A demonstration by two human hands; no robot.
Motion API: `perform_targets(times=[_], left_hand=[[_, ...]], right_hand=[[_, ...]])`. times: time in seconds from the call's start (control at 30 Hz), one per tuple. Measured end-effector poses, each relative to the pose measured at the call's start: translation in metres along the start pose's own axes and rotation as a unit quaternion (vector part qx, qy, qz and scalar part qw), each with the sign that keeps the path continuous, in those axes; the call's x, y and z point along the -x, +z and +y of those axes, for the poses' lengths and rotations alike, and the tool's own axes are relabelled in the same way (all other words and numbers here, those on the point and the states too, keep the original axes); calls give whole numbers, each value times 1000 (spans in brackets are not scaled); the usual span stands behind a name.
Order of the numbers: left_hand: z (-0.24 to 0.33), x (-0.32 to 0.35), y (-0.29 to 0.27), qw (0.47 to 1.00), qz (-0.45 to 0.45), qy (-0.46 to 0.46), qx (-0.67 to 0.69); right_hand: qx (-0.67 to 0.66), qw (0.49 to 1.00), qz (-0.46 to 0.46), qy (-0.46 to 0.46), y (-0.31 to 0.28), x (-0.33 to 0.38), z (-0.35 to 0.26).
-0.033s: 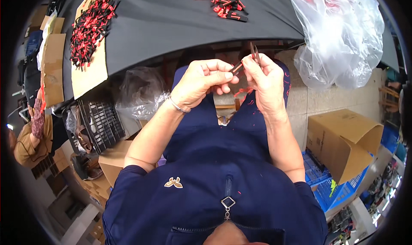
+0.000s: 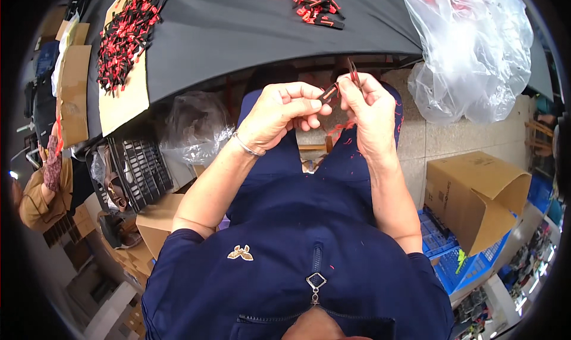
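Here, both hands meet over the lap: the left hand (image 2: 284, 115) pinches a small dark piece (image 2: 329, 92), fingers clamped. The right hand (image 2: 370, 111) grips a thin red-and-black strip (image 2: 353, 72) just below the dark worktop (image 2: 250, 24).

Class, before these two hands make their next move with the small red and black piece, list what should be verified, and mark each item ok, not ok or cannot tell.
1. Left hand has the small red and black piece pinched at its fingertips: ok.
2. Right hand meets the same piece from the other side: ok.
3. Thin red tool sticks up from the right hand; how firmly it is held: cannot tell.
4. Piece sits over the lap, off the black table: ok.
5. Pile of pieces on cardboard lies on the table: ok.
6. Clear plastic bag stays apart from the hands: ok.
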State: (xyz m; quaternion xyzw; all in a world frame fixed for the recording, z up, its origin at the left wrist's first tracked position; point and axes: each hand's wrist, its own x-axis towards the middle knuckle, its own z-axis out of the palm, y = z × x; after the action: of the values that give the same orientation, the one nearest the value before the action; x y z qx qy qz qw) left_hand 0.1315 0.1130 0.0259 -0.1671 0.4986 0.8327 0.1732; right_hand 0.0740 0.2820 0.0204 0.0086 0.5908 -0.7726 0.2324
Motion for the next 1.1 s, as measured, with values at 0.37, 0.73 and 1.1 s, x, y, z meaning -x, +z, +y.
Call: perform_targets(times=[0.37, 0.73, 1.1], left_hand=[[-1, 6, 16, 1000, 13, 6, -11], [-5, 1, 18, 999, 19, -23, -15], [-26, 4, 21, 702, 66, 387, -595]], right_hand=[[434, 817, 79, -371, -17, 33, 14], [322, 910, 80, -249, -28, 23, 20], [38, 998, -40, -8, -21, 9, 16]])
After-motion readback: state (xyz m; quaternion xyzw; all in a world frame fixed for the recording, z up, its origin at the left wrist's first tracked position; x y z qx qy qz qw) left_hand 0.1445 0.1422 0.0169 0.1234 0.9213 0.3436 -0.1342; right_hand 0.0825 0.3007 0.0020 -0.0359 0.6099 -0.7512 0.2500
